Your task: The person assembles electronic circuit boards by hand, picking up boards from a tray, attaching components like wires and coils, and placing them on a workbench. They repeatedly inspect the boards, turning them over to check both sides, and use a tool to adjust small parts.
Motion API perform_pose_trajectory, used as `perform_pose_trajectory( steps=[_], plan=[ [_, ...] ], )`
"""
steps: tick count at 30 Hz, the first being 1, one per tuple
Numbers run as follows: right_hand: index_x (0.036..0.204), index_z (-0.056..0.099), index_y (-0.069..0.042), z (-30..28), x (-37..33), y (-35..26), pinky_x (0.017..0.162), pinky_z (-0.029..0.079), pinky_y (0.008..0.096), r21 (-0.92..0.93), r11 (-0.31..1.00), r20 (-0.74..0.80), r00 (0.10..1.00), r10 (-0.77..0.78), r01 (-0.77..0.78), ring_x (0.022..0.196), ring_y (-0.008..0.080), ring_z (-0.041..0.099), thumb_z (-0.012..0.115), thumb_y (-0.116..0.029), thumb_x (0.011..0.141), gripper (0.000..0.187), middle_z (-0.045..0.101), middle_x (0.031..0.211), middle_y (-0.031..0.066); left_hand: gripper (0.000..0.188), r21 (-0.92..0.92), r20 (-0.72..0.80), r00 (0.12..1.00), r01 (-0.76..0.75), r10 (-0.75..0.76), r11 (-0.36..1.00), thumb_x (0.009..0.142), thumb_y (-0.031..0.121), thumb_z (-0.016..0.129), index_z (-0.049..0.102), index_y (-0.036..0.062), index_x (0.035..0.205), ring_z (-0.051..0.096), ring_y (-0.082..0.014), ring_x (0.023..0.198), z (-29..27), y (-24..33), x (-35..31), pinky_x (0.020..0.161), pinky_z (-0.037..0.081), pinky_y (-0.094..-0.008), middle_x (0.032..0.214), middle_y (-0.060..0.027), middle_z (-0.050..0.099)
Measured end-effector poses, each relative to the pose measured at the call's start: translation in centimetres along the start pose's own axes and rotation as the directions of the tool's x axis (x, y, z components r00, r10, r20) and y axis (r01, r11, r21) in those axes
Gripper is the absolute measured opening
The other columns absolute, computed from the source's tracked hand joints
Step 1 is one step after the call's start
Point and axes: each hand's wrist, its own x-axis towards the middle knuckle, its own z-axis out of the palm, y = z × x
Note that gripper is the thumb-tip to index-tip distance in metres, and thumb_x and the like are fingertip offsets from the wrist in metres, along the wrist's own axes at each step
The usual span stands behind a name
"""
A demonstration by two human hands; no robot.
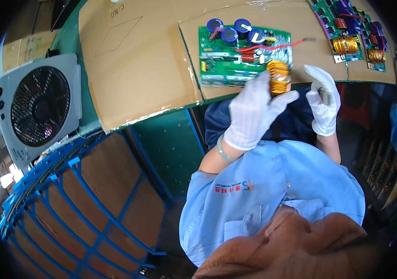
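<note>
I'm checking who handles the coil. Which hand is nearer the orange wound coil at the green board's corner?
The left hand: its fingers wrap the orange coil at the green circuit board. The right hand is off to the coil's right, apart from it.

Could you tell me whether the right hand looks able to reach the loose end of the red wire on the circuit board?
Probably yes. The right hand hovers just below the red wire end, with bare cardboard between them. The left hand, at the copper coil, sits off to one side.
</note>
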Motion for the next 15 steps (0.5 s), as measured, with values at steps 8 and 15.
perform_pose_trajectory(
  steps=[8,15],
  plan=[
    [0.133,0.062,-0.004,1.3,4.0,-1.3,0.103,0.049,0.0424,-0.243,0.939,0.284,0.943,-0.172,0.244,0.123,0.0349,0.061,0.087,-0.042,0.07,0.077,0.064,0.131,0.0149,0.042,-0.07,-0.121,0.985,-0.129,0.12,0.989,0.074,0.014,0.087,0.071,0.0055,0.112,0.069,-0.0207,0.068,-4.2,-3.4,0.5,0.06,0.056,-0.031,0.089,-0.0079,0.073],
    [0.123,0.066,-0.007,2.2,5.8,-0.8,0.091,0.056,0.0395,-0.305,0.842,0.322,0.88,-0.349,0.446,0.107,0.0345,0.068,0.09,-0.033,0.067,0.066,0.071,0.116,0.0133,0.116,0.197,0.082,0.98,-0.194,0.181,0.961,0.052,0.052,0.093,0.046,0.0015,0.145,0.045,-0.0419,0.136,-8.0,-11.2,6.1,0.114,0.038,-0.047,0.144,-0.0255,0.05]
  ],
)
